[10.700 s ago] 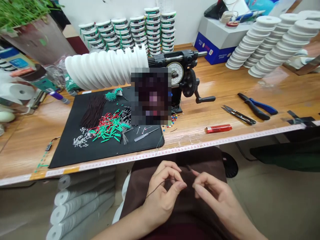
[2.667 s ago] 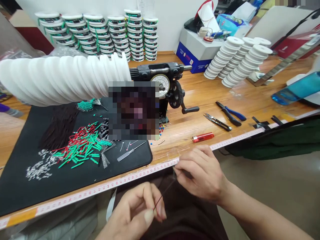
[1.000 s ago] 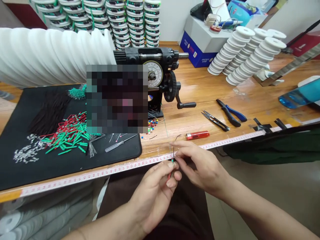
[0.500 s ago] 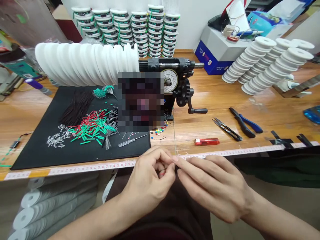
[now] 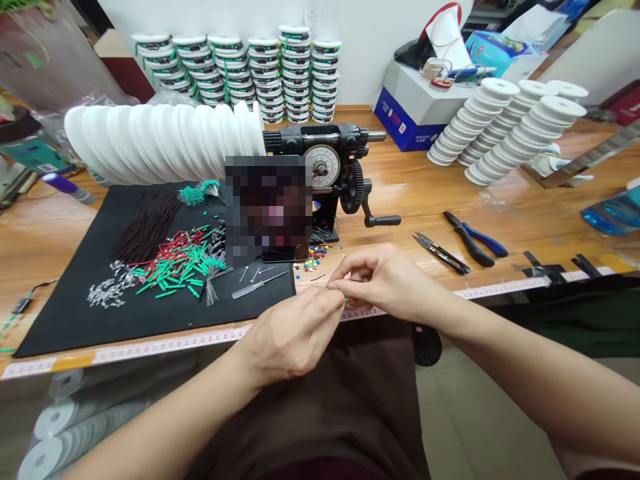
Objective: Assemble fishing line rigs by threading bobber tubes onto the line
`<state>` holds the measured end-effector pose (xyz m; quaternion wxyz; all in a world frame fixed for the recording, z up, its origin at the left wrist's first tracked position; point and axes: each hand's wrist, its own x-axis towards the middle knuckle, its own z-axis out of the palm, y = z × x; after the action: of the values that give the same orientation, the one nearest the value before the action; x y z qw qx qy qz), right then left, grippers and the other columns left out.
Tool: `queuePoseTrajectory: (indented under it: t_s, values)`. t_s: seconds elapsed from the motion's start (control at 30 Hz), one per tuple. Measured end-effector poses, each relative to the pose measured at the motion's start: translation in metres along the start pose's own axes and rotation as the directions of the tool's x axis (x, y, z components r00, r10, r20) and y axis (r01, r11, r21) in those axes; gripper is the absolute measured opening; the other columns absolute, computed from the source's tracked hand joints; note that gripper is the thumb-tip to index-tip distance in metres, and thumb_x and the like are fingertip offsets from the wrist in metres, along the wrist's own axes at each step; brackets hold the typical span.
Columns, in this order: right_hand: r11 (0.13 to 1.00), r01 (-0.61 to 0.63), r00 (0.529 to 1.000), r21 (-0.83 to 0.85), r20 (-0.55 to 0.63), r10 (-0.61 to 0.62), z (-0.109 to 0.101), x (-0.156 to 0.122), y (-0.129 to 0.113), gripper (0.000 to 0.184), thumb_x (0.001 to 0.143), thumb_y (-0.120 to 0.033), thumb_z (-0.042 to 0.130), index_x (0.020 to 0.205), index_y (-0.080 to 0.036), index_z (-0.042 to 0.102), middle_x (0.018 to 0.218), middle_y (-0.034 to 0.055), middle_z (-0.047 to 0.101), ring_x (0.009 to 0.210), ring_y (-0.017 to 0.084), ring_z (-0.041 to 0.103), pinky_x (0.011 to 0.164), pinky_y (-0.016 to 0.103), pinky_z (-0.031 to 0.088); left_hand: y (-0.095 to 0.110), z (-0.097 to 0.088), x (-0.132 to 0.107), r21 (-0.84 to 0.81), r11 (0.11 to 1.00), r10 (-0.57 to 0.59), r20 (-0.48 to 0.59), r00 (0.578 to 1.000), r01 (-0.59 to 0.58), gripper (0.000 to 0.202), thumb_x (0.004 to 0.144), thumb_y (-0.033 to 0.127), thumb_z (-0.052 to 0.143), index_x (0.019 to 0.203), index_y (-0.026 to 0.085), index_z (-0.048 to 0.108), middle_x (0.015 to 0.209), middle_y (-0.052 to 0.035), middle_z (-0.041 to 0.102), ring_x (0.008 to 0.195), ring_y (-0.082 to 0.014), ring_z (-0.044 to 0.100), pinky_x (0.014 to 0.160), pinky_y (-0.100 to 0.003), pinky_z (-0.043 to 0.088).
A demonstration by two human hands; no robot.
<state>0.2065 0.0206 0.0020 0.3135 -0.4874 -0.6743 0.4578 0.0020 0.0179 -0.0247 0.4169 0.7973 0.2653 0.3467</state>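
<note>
My left hand (image 5: pixel 300 330) is closed in a pinch at the table's front edge, palm turned down. Its fingertips meet those of my right hand (image 5: pixel 377 277), whose thumb and forefinger are also pinched together. A thin line (image 5: pixel 342 245), barely visible, comes down from the winding machine (image 5: pixel 327 167) to my right hand. Just under the fingertips shows a tiny green piece (image 5: pixel 346 300); what my left fingers hold is too small to make out. Behind the hands lie small coloured beads (image 5: pixel 315 257) and a small screwdriver (image 5: pixel 249 290) with a clear handle.
Thread snips (image 5: pixel 440 252) and blue-black pliers (image 5: pixel 475 239) lie to the right. A black mat (image 5: pixel 145 313) at left carries green and red floats (image 5: pixel 183 267). White spools (image 5: pixel 165 143) sit on the machine's shaft. A measuring tape (image 5: pixel 170 343) runs along the edge.
My right hand has moved up and curled, its fingers no longer stretched forward. My left hand has turned palm down. The red cutter is now hidden behind my right hand. The view has shifted slightly.
</note>
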Motion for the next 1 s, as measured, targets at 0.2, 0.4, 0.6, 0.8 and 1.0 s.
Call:
queuePoseTrajectory:
  t_s: [0.2,0.4,0.6,0.8,1.0]
  values:
    - [0.963,0.113,0.935,-0.245,-0.301,-0.186,0.009,-0.020,-0.006,0.005,0.092,-0.016,0.066,0.090,-0.019,0.071,0.075,-0.0015,0.070,0.062,0.012,0.062,0.060,0.024,0.047,0.019,0.021,0.008,-0.042,0.991,-0.132,-0.211,0.968,0.126,0.018,0.078,0.003,0.066,0.073,0.019,0.069,0.085,-0.0048,0.062,0.073,-0.0158,0.061,0.065,-0.025,0.051]
    - [0.993,0.014,0.874,0.121,-0.484,0.046,0.044,-0.071,0.001,0.009,0.095,-0.024,0.063,0.102,-0.019,0.063,0.077,0.0013,0.069,0.056,0.013,0.064,0.052,0.023,0.054,0.030,0.032,0.006,-0.462,0.801,-0.497,-0.156,0.854,0.381,0.015,0.074,0.009,0.070,0.062,0.016,0.066,0.079,-0.0019,0.054,0.059,-0.0091,0.051,0.049,-0.019,0.041]
    - [0.992,0.122,0.860,-0.038,-0.494,-0.125,0.065,-0.082,0.012,0.006,0.095,-0.014,0.062,0.093,-0.019,0.066,0.080,0.0026,0.070,0.068,0.016,0.070,0.063,0.027,0.061,0.030,0.028,0.005,-0.466,0.805,-0.472,-0.131,0.872,0.366,0.009,0.075,0.010,0.072,0.068,0.017,0.073,0.081,-0.0036,0.057,0.066,-0.0116,0.057,0.055,-0.020,0.048]
    - [0.548,0.303,0.762,-0.780,-0.148,-0.631,0.048,-0.087,0.014,0.025,0.098,-0.007,0.048,0.110,-0.015,0.069,0.114,0.0142,0.072,0.100,0.025,0.070,0.081,0.036,0.061,0.024,0.023,-0.001,-0.188,0.963,-0.229,-0.201,0.953,0.192,0.016,0.076,0.005,0.071,0.075,0.020,0.076,0.081,-0.0052,0.064,0.067,-0.0144,0.060,0.058,-0.023,0.051]
    - [0.849,0.250,0.889,-0.465,-0.237,-0.392,0.023,-0.050,0.007,0.017,0.097,-0.008,0.055,0.099,-0.018,0.069,0.086,0.0033,0.075,0.073,0.016,0.070,0.068,0.026,0.055,0.006,0.009,-0.005,-0.040,0.999,-0.019,-0.019,1.000,0.019,0.026,0.084,0.004,0.065,0.095,0.023,0.079,0.090,-0.0101,0.074,0.085,-0.0227,0.069,0.082,-0.032,0.056]
